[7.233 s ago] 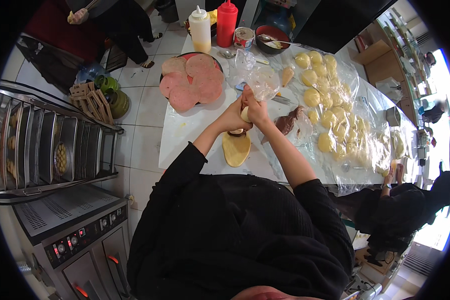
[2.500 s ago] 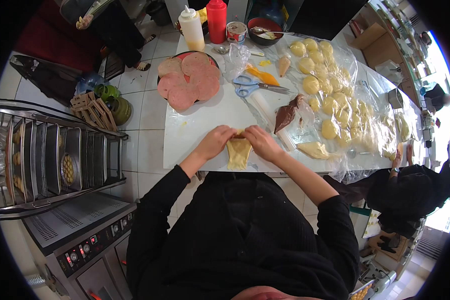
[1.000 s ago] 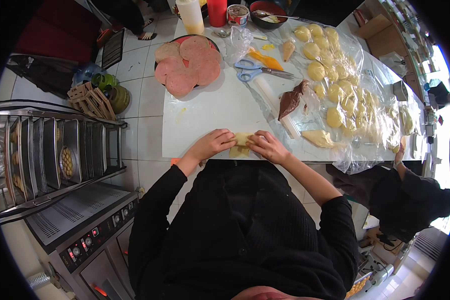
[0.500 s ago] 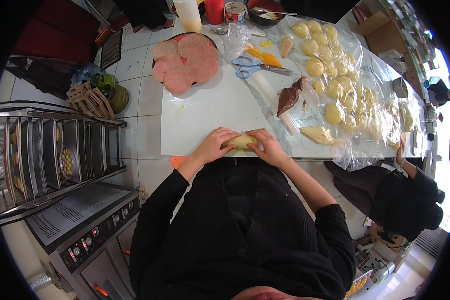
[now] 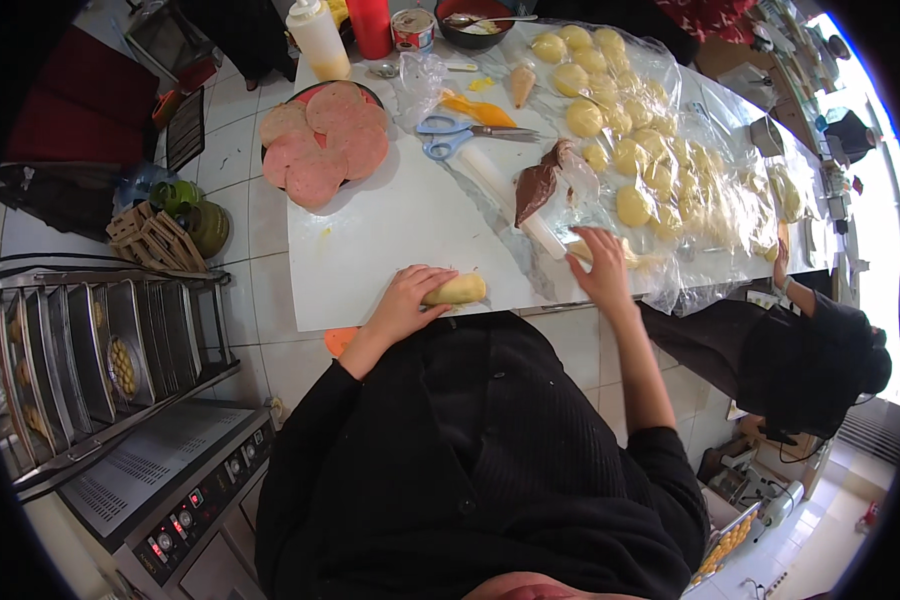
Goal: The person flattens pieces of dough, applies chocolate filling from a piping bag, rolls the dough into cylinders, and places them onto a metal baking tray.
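At the table's near edge my left hand [image 5: 410, 300] curls over one end of a pale yellow dough roll [image 5: 457, 290], which lies on its side on the white top. My right hand [image 5: 602, 268] is off to the right with fingers spread, holding nothing that I can see. It reaches over a cream-filled piping bag [image 5: 627, 258], partly covering it, beside the near end of a white rolling pin [image 5: 492, 182]. Whether the fingers touch the bag, I cannot tell. Just beyond lies a piping bag of brown filling [image 5: 537, 190].
Meat slices [image 5: 320, 150] overlap on a dark plate at left. Blue-handled scissors [image 5: 445, 135] lie mid-table. Dough balls [image 5: 585, 118] sit under clear plastic at right. Bottles [image 5: 318, 40] and a bowl [image 5: 475, 30] stand at the far edge. A person [image 5: 770, 350] works at right.
My right hand has left the dough roll and moved right to the cream-filled piping bag. The left hand stays on the roll. The whole view has shifted slightly.
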`<state>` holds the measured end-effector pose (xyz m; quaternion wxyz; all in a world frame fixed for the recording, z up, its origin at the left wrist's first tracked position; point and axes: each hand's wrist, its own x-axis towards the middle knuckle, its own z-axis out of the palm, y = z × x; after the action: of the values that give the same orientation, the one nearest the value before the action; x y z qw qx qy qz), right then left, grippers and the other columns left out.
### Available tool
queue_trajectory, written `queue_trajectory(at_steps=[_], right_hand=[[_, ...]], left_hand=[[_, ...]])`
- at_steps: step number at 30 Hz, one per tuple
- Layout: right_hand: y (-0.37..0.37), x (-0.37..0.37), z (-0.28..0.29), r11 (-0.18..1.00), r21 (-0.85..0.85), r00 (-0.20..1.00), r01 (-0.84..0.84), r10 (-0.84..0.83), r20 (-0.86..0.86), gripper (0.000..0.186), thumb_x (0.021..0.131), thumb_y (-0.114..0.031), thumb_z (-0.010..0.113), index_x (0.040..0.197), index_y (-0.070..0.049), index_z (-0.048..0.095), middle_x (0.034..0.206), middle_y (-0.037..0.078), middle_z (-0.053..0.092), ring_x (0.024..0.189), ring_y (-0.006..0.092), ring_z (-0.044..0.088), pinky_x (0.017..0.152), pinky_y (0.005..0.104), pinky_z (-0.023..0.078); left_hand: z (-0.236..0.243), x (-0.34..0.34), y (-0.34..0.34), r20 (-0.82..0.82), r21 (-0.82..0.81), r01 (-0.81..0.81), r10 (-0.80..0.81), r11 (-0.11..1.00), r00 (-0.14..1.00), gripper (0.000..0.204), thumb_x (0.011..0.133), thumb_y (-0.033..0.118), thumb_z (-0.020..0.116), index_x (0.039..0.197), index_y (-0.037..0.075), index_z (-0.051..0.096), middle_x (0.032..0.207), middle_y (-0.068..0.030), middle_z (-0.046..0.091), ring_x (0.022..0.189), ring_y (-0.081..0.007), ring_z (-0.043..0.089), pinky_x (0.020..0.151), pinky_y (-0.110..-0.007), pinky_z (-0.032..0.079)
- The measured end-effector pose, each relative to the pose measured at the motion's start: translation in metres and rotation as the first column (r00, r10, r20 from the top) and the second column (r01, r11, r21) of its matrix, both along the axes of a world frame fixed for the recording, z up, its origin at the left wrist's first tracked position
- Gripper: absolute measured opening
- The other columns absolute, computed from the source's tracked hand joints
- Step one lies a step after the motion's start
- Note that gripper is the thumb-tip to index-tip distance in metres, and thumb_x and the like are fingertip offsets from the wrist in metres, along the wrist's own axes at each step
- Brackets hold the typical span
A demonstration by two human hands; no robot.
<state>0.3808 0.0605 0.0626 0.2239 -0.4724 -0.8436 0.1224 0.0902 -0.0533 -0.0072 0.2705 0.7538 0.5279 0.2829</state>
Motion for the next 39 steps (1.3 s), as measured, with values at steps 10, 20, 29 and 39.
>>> queue_trajectory(at_steps=[10, 20, 29, 39], right_hand=[[0.037, 0.027, -0.027, 0.966, -0.194, 0.902, -0.172, 0.234, 0.364, 0.029, 0.068, 0.004, 0.05, 0.094, -0.005, 0.059, 0.08, 0.01, 0.058, 0.088, 0.0273, 0.055, 0.076, 0.0371, 0.044], [0.049, 0.03, -0.027, 0.949, -0.259, 0.913, -0.178, 0.258, 0.317, 0.024, 0.069, 0.005, 0.049, 0.09, -0.006, 0.057, 0.084, 0.012, 0.057, 0.086, 0.0303, 0.055, 0.073, 0.0396, 0.046], [0.053, 0.019, -0.008, 0.919, -0.363, 0.947, -0.155, 0.242, 0.209, 0.018, 0.071, 0.0, 0.055, 0.088, -0.005, 0.053, 0.088, 0.013, 0.056, 0.086, 0.0324, 0.055, 0.072, 0.0397, 0.045], [-0.028, -0.076, 0.014, 0.726, -0.387, 0.819, -0.569, 0.544, -0.183, 0.037, 0.076, -0.021, 0.063, 0.111, -0.013, 0.054, 0.118, 0.012, 0.043, 0.114, 0.0299, 0.038, 0.094, 0.04, 0.033]], left_hand=[[0.023, 0.009, 0.011, 0.116, -0.07, -0.032, 0.04, 0.997, 0.992, 0.059, 0.065, 0.016, 0.07, 0.12, 0.011, 0.049, 0.111, -0.0085, 0.054, 0.103, -0.0269, 0.048, 0.09, -0.035, 0.039], [0.021, -0.019, 0.003, 0.324, -0.128, -0.442, 0.459, 0.888, 0.827, 0.039, 0.076, 0.002, 0.056, 0.115, 0.008, 0.052, 0.096, -0.0084, 0.058, 0.085, -0.0204, 0.054, 0.079, -0.03, 0.044], [0.018, -0.026, -0.005, 0.358, -0.181, -0.488, 0.519, 0.854, 0.776, 0.039, 0.076, 0.003, 0.056, 0.114, 0.007, 0.052, 0.097, -0.0078, 0.058, 0.087, -0.0186, 0.054, 0.081, -0.031, 0.044], [0.024, -0.004, -0.004, -0.012, -0.083, -0.169, 0.169, 0.982, 0.986, 0.061, 0.058, 0.023, 0.077, 0.114, 0.018, 0.054, 0.11, -0.0008, 0.054, 0.111, -0.0207, 0.043, 0.096, -0.038, 0.024]])
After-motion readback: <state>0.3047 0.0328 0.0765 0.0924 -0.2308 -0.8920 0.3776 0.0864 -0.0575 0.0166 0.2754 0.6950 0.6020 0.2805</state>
